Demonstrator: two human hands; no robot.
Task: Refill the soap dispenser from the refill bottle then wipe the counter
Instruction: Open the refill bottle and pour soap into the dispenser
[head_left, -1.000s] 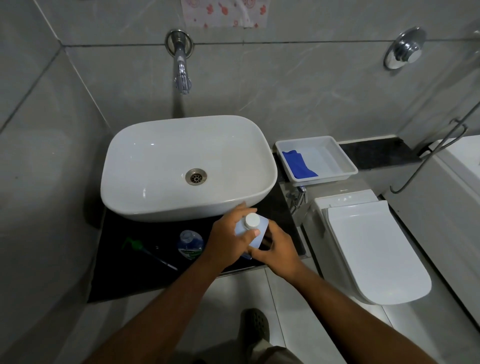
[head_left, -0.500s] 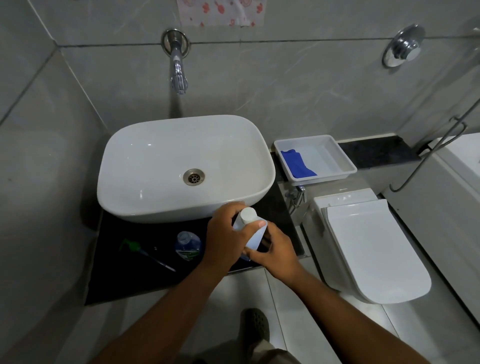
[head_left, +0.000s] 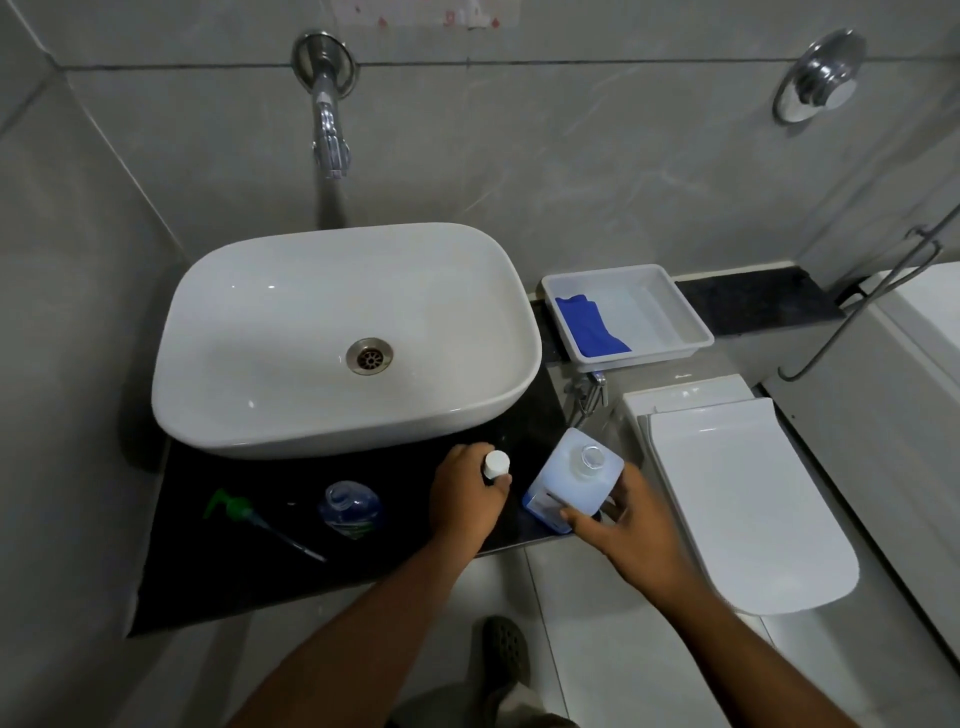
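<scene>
My right hand (head_left: 621, 525) grips the pale blue refill bottle (head_left: 574, 475) near its base, at the right end of the black counter (head_left: 218, 587); its neck is uncapped. My left hand (head_left: 467, 499) holds the white cap (head_left: 496, 464) in its fingers, just left of the bottle. The soap dispenser (head_left: 350, 506), a clear bottle with blue soap, stands open on the counter in front of the basin. Its green pump head (head_left: 231, 506) with the long tube lies flat to the left of it. A blue cloth (head_left: 589, 327) lies in the white tray (head_left: 675, 306) to the right.
The white basin (head_left: 343, 338) fills most of the counter, under a wall tap (head_left: 328, 124). A closed white toilet (head_left: 743, 493) stands right of the counter. A metal rail (head_left: 857, 306) and a wall knob (head_left: 821, 83) are at the far right.
The cap has come off the refill bottle: my left hand lifted it away to the left, and my right hand now holds the uncapped bottle alone, slightly further right.
</scene>
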